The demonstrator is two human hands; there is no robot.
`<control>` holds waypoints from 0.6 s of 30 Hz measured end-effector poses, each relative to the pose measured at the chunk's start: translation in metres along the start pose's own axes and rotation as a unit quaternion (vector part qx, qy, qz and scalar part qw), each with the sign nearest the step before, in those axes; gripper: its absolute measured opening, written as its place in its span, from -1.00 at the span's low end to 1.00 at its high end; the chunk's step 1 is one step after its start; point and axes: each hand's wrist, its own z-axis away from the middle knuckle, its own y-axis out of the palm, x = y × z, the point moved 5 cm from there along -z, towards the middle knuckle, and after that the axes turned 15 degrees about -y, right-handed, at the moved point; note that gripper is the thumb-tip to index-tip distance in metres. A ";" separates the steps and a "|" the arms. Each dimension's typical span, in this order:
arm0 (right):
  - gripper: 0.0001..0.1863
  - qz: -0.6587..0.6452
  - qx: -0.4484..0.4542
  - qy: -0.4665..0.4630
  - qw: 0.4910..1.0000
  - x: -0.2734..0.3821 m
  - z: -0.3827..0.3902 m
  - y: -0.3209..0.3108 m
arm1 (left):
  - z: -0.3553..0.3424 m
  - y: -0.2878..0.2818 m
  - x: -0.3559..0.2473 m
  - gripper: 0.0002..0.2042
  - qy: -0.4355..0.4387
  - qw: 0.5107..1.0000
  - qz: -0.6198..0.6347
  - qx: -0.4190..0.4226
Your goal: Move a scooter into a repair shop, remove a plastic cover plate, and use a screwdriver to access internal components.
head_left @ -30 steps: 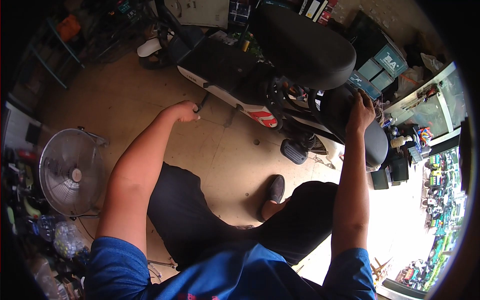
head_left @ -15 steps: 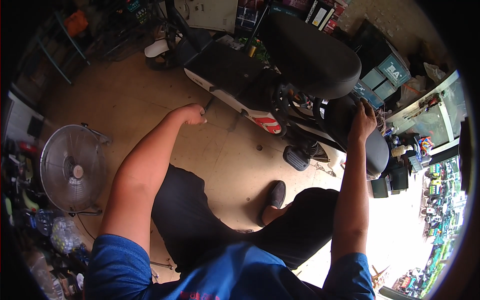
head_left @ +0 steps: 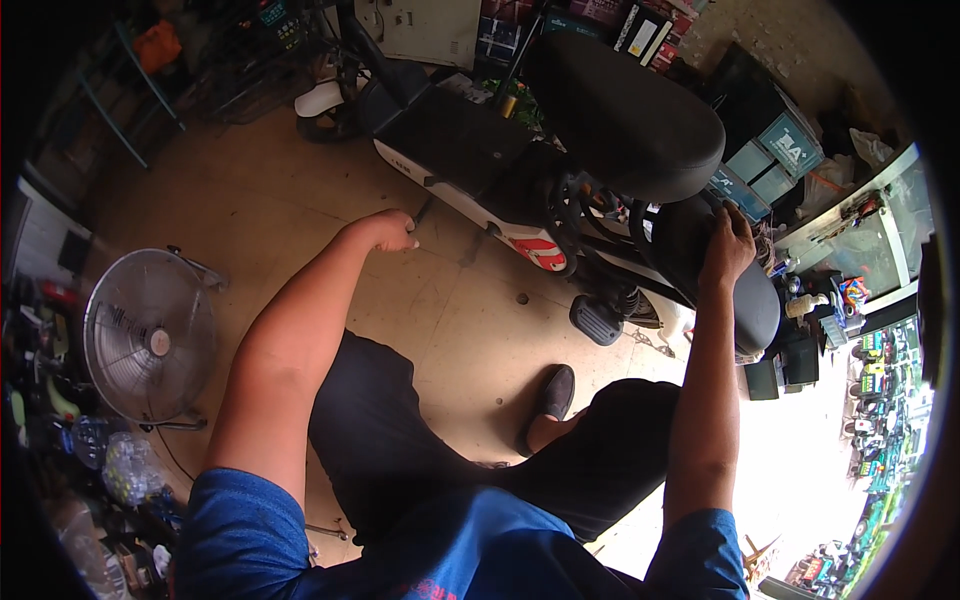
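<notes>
A black and white electric scooter [head_left: 455, 140] stands ahead of me, with a large black front seat [head_left: 630, 115] and a smaller black rear seat [head_left: 756, 310]. My right hand [head_left: 733, 245] is on the rear seat, its fingers bent over the seat's edge. My left hand [head_left: 393, 230] hangs in the air over the floor, beside the scooter's near side. Its fingers are curled, and what they hold, if anything, is hidden. A dark bar-like shape lies just past that hand, below the footboard. Below the rear seat shows a black foot pedal [head_left: 597, 320].
A round metal floor fan [head_left: 150, 340] stands at the left. Teal boxes [head_left: 790, 145] and a glass case [head_left: 890, 220] are at the right. Plastic bottles [head_left: 133, 468] crowd the lower left. My shoe [head_left: 553, 395] is on the tiled floor [head_left: 450, 330].
The whole view has shifted slightly, so things lie a little further right and down. Both hands keep about the same places relative to the scooter.
</notes>
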 end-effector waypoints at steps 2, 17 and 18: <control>-0.71 0.000 0.002 0.004 1.000 0.001 0.001 0.000 | -0.001 0.000 0.002 -0.46 -0.006 1.000 0.006 0.004; -0.72 0.064 0.017 -0.035 0.997 0.000 -0.004 -0.003 | -0.006 0.002 0.000 -0.37 -0.007 1.000 0.012 0.019; -0.73 0.072 0.017 -0.045 0.996 0.000 -0.005 -0.004 | -0.006 0.001 -0.001 -0.37 -0.004 1.000 0.010 0.016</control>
